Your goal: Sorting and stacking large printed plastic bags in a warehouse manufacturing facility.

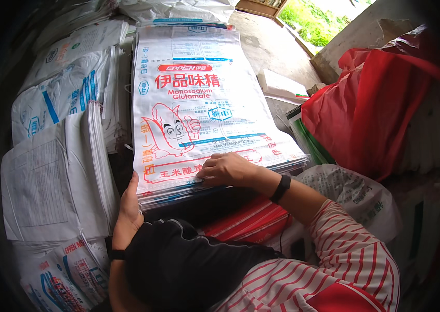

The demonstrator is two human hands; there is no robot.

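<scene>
Sacks, flat and empty, lie stacked in front of me: a thick pile of white woven bags [204,104] printed in red and blue with a cartoon corn cob, running away from my body. My right hand [226,170] rests palm down on the near end of the top bag, fingers [208,167] spread flat and pressing, gripping nothing. My left hand [128,205] is set against the near left corner of the pile, thumb up along its edge and the other fingers under or behind it, so I cannot tell how far they curl.

I judge each bag to be light, limp and slick, apt to slide off its neighbour, while the whole pile looks heavy and floppy. The best hold seems to be the near edge, pinched at both corners with the layers squared.

More piles of bags [59,171] lie to my left, some showing plain printed backs. To my right a red plastic bag [371,114] bulges, its contents hidden, and a whitish plastic bag [355,195] sits below it, also closed to view. A black band [281,188] circles my right wrist.
</scene>
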